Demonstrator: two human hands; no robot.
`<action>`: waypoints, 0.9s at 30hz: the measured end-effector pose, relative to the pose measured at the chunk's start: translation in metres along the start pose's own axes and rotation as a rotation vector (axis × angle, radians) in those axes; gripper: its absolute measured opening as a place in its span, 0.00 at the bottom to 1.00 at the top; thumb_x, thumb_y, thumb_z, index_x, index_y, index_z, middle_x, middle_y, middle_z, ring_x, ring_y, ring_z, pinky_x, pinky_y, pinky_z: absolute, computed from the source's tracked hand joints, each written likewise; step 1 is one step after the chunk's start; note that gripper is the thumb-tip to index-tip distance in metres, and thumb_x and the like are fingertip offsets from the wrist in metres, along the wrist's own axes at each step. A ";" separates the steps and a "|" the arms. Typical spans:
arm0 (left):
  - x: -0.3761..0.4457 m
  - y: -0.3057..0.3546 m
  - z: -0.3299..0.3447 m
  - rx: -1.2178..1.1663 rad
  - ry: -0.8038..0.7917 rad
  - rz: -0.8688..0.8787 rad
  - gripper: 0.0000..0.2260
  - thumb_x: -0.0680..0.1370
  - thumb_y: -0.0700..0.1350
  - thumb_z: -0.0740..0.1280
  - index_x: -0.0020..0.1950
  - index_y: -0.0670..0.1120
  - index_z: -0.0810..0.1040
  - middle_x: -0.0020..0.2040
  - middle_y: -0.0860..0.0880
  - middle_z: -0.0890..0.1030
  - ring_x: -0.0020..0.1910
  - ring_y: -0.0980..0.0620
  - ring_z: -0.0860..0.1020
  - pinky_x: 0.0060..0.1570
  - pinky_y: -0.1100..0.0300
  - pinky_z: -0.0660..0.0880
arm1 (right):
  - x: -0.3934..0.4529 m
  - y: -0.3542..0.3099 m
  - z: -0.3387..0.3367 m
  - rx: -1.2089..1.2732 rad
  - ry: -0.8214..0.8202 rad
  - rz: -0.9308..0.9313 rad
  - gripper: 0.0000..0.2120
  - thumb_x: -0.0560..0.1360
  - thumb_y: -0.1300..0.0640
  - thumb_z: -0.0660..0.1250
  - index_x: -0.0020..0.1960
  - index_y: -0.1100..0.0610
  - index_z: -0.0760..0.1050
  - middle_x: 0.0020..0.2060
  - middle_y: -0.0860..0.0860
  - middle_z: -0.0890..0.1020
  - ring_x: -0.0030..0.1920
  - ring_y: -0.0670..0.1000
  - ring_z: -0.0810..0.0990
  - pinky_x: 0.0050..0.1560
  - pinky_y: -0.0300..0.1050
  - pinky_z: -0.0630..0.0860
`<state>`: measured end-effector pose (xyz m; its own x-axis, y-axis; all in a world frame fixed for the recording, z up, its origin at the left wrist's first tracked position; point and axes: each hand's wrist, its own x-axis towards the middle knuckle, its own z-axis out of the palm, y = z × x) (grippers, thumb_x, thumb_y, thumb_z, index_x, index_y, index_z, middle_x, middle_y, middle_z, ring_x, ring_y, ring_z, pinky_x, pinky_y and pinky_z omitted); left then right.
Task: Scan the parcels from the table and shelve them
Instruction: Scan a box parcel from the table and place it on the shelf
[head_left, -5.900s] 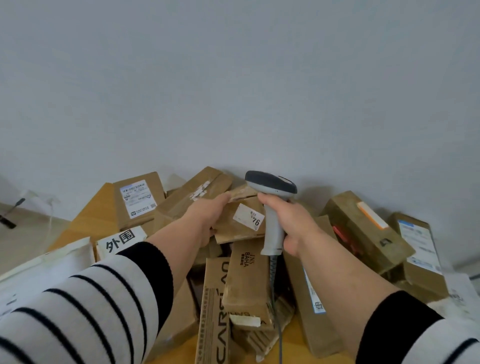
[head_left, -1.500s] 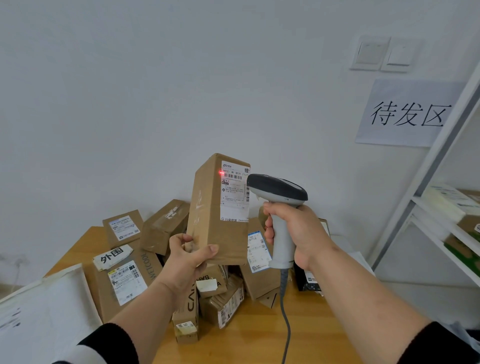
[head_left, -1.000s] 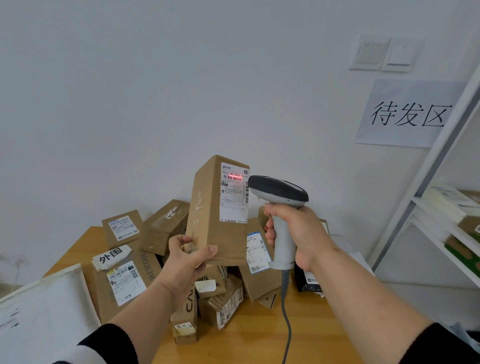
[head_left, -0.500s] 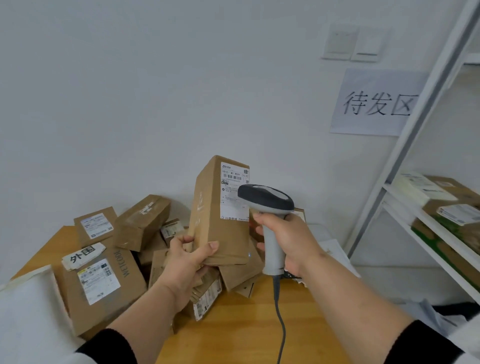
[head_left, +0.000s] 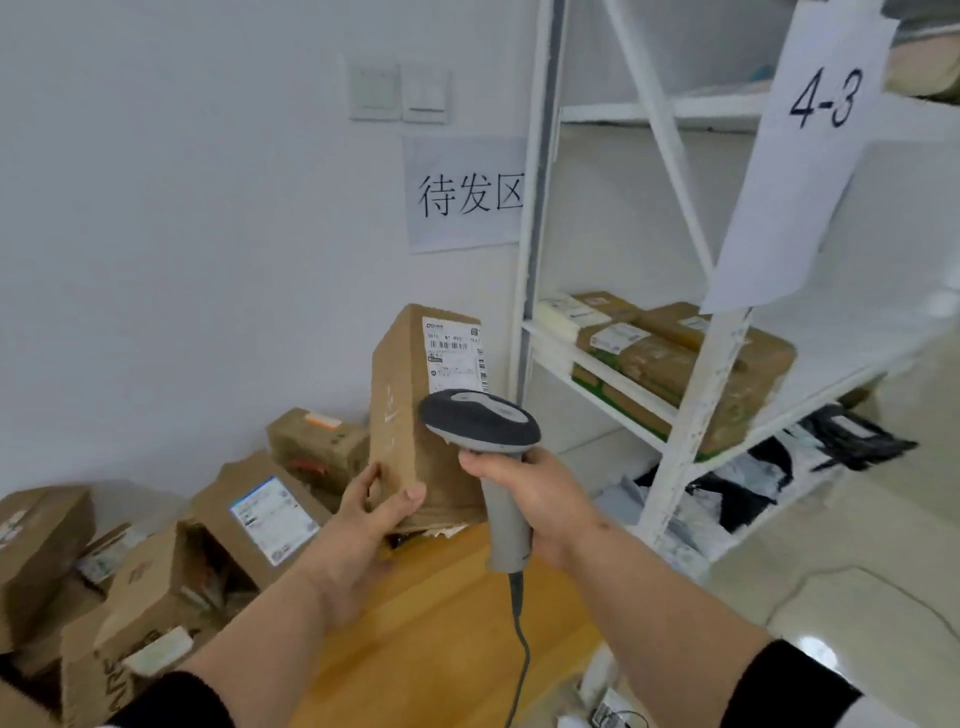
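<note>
- Right of the table stands the white shelf rack (head_left: 691, 415), its middle tier already carrying several brown parcels; a paper tag reading 4-3 (head_left: 810, 150) hangs from an upper tier.
- Next in size, the wooden table (head_left: 447, 613) bears a heap of cardboard parcels (head_left: 171, 551) at its left and back.
- Held upright above the table's far edge is the tall brown parcel (head_left: 410, 415), label facing the camera near its top. It looks like stiff, fairly light cardboard, since one hand carries it; the bottom edge seems torn, so I would judge the sound lower side walls the better place to hold.
- Gripping that parcel low down is the left hand (head_left: 371, 506), thumb on the front face, fingers curled round the far side.
- Smallest, the handheld scanner (head_left: 480, 423) sits just in front of the parcel, the right hand (head_left: 540, 499) wrapped round its handle.
</note>
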<state>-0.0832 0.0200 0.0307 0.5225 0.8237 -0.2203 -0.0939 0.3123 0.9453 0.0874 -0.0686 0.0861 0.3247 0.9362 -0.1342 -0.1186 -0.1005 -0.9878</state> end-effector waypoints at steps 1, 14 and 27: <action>-0.001 -0.004 0.011 0.026 -0.038 -0.024 0.53 0.58 0.61 0.81 0.77 0.63 0.56 0.73 0.51 0.67 0.67 0.47 0.70 0.64 0.40 0.70 | -0.008 0.000 -0.011 0.000 0.030 -0.005 0.20 0.65 0.47 0.79 0.56 0.46 0.82 0.48 0.43 0.87 0.50 0.45 0.85 0.47 0.42 0.80; 0.013 -0.064 0.247 0.210 -0.371 -0.147 0.61 0.52 0.66 0.81 0.76 0.69 0.49 0.70 0.52 0.72 0.63 0.52 0.74 0.55 0.44 0.79 | -0.094 -0.020 -0.256 0.112 0.241 0.037 0.20 0.59 0.56 0.80 0.50 0.57 0.86 0.45 0.54 0.87 0.43 0.51 0.85 0.37 0.45 0.80; 0.059 -0.115 0.527 0.297 -0.505 -0.308 0.57 0.55 0.69 0.79 0.77 0.67 0.50 0.70 0.55 0.71 0.63 0.52 0.74 0.54 0.49 0.78 | -0.140 -0.028 -0.515 0.164 0.438 0.034 0.20 0.58 0.54 0.75 0.49 0.58 0.84 0.39 0.52 0.85 0.34 0.48 0.82 0.34 0.43 0.76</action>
<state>0.4046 -0.2168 0.0357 0.8282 0.3717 -0.4195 0.3232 0.2947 0.8992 0.5287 -0.3708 0.0920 0.6791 0.6996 -0.2221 -0.2718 -0.0413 -0.9615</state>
